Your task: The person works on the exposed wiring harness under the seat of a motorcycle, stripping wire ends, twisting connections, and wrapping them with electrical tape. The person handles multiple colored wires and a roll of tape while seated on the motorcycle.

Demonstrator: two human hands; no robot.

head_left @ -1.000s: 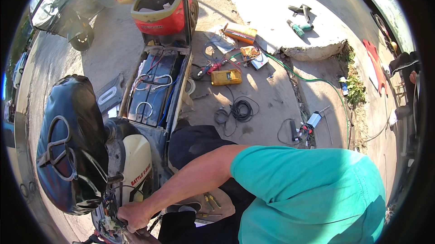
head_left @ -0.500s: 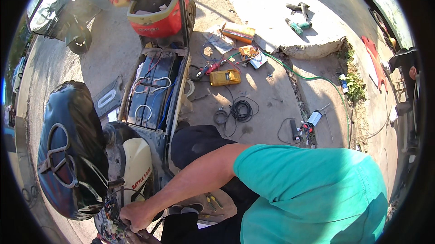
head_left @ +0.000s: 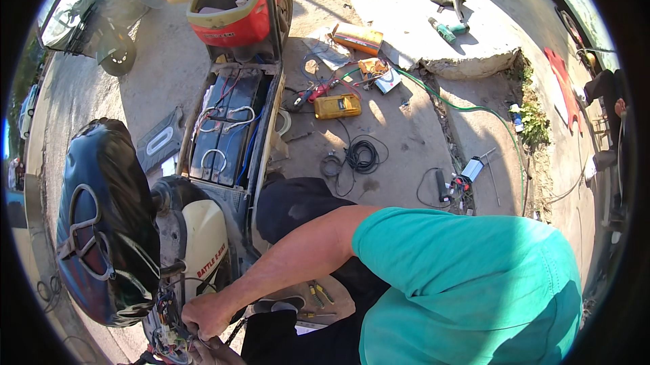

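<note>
Curled fingers on the bare right hand meet close to the thumb, at the right edge of a tangled bundle of thin multicoloured plastic-coated wires in the lower left of the frame; how tightly they close, and on what, I cannot tell. Below it, at the bottom edge, the shaded left hand is only partly in view, and its grip cannot be read either. Much could go wrong in that tangle: with so many strands crowded together, a sideways pull could snag a neighbour and loosen a joint, and bared ends, if there are any, could touch. Should the long black box-shaped batteries with pale cord loops, left of centre in the upper half, be connected and live, such contact could spark or short. The bulky shape wrapped in glossy black sheeting, at the left, rises just beside the wires; if it tips or slides, it could press on them or on the fingers. Near the bottom centre, metal pliers with yellow handles lie close to a dark shoe, so a shifting foot could kick them or step on them.
</note>
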